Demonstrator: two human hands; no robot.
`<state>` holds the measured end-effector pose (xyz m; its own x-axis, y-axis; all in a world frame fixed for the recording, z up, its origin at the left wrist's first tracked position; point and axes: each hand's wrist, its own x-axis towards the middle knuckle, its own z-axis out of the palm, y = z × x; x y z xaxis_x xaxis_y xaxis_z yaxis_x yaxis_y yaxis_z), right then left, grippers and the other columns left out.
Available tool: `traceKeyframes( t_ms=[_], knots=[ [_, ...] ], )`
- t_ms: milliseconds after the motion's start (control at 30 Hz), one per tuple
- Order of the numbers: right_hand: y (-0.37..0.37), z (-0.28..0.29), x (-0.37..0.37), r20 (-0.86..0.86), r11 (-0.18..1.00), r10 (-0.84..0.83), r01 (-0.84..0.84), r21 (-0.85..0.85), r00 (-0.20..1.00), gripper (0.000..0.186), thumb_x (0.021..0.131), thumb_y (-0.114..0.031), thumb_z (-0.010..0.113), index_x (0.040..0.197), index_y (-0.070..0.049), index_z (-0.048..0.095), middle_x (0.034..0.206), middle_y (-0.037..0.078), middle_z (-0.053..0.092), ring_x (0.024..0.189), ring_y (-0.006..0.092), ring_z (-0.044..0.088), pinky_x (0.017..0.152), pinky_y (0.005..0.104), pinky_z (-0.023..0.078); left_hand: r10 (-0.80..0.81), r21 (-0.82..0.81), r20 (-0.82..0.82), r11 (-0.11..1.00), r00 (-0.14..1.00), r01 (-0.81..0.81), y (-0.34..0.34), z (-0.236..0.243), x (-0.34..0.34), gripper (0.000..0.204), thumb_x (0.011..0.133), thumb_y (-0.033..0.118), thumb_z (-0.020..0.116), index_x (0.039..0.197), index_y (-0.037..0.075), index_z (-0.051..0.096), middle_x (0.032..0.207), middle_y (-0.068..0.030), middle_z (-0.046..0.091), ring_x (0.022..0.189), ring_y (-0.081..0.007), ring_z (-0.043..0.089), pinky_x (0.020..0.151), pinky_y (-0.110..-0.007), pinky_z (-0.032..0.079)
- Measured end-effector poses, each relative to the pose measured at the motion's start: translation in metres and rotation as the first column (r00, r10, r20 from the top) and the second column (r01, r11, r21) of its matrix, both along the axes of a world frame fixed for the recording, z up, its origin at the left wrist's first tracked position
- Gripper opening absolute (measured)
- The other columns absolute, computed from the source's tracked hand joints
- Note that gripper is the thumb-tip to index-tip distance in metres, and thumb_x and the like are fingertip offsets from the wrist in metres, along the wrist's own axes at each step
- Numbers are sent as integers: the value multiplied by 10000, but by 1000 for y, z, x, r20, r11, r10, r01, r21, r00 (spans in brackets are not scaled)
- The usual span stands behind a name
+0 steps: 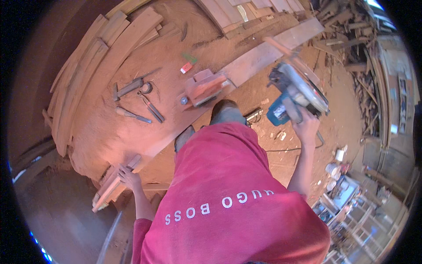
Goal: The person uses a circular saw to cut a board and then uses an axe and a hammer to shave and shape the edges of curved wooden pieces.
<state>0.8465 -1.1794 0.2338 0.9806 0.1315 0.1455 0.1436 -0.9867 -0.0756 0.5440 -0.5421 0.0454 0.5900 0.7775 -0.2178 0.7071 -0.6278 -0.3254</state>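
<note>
My right hand (303, 123) is closed on the handle of a teal and black circular saw (281, 110), held tilted at the right, its base beside the long plank (246, 66). My left hand (128, 177) grips short wooden pieces (104, 196) at the lower left, near the end of the dusty work surface (88, 149). A block assembly of reddish wood (204, 88) sits on the plank in the middle. Left of it lie a hammer (129, 88), pliers (151, 108), a chisel-like tool (134, 115) and a small red and white item (186, 67).
Curved-looking board stacks (101, 57) line the left, with more planks (237, 13) at the top. Scrap wood (343, 35) is piled at the upper right. A cord (285, 149) runs across the dusty floor toward cluttered items (343, 189) at the lower right.
</note>
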Motion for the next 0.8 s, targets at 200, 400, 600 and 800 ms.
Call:
traceKeyframes(
  t_ms=[200, 400, 600, 800],
  knots=[
    [-21, -26, 147, -208, 844, 529, -535, 28, 823, 380, 660, -159, 761, 1036, -150, 711, 919, 119, 713, 808, 292, 692, 713, 408, 548, 258, -209, 186, 953, 948, -218, -152, 38, 60, 914, 775, 188, 720, 1532, 119, 213, 1496, -193, 369, 1357, -394, 375, 1078, -562, 343],
    [-19, -68, 243, -404, 639, 718, -767, 61, 566, 450, 685, -177, 752, 1126, -196, 670, 900, 71, 693, 845, 279, 681, 723, 408, 537, 407, -472, 208, 838, 889, -274, -271, 46, 61, 877, 792, 224, 731, 1516, 93, 254, 1469, -263, 373, 1347, -433, 372, 1093, -496, 361],
    [-15, -104, 297, -426, 531, 798, -832, 162, 426, 452, 669, -182, 763, 1113, -185, 674, 910, 80, 691, 867, 295, 676, 743, 422, 534, 530, -512, 255, 783, 808, -352, -327, 30, 24, 815, 809, 250, 726, 1474, 27, 312, 1423, -285, 414, 1309, -434, 424, 1066, -478, 396],
    [-31, -130, 346, -414, 565, 791, -798, 210, 451, 406, 687, -203, 761, 1085, -161, 689, 924, 110, 702, 909, 316, 667, 765, 453, 521, 633, -571, 228, 703, 740, -425, -355, 22, 14, 741, 831, 217, 716, 1440, -10, 360, 1397, -279, 452, 1312, -413, 433, 1084, -462, 376]
  ],
)
